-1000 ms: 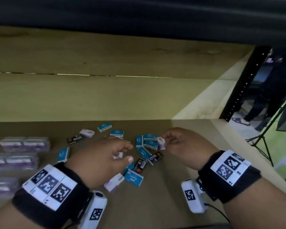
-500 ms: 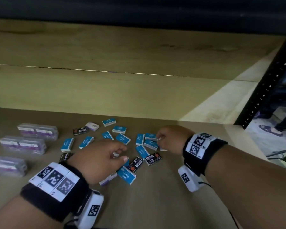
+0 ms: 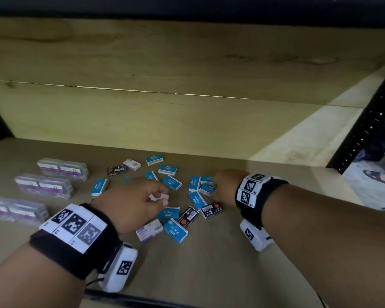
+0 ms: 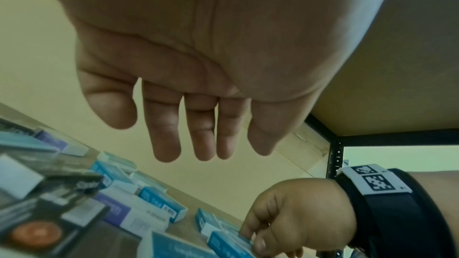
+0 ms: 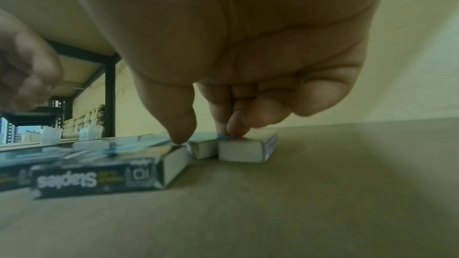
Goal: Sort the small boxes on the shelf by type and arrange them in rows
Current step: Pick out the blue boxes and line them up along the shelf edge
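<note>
Hovering the left hand (image 3: 129,203) slack and empty over the pile, gripping nothing. Pressing the curled fingertips of the right hand (image 3: 223,187) onto a blue box (image 5: 243,150) lying beneath them on the shelf (image 3: 209,274), thumb seemingly landing on a black box (image 5: 99,180) just left of it. Pinching or merely touching? Not showing clearly enough for telling. Probably needing thumb and fingers closing on that one box alone, then lifting clear of neighbours. Beyond the right knuckles, hiding more boxes; further left, blurring labels.
</note>
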